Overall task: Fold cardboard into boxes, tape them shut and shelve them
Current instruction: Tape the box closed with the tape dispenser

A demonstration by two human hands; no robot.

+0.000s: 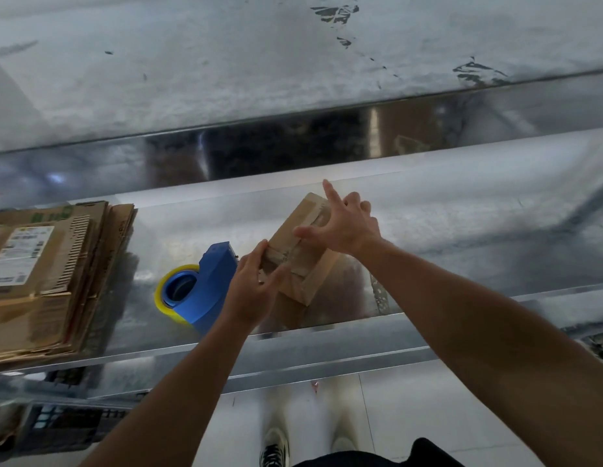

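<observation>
Head view: left grip (251,286) pinches the box (315,271) end; right grip (344,225) (fingers spread) should press flaps flat.

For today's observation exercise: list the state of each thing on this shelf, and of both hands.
box: folded up, flaps closed, on the shelf.
tape dispenser: lying free, roll loaded.
cardboard stack: flat, unfolded.
left hand: grips the box's near end.
right hand: fingers spread, resting on box top.

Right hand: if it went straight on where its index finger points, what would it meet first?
Likely the shiny metal face behind the shelf; nothing shows between, though depth is unclear.
</observation>
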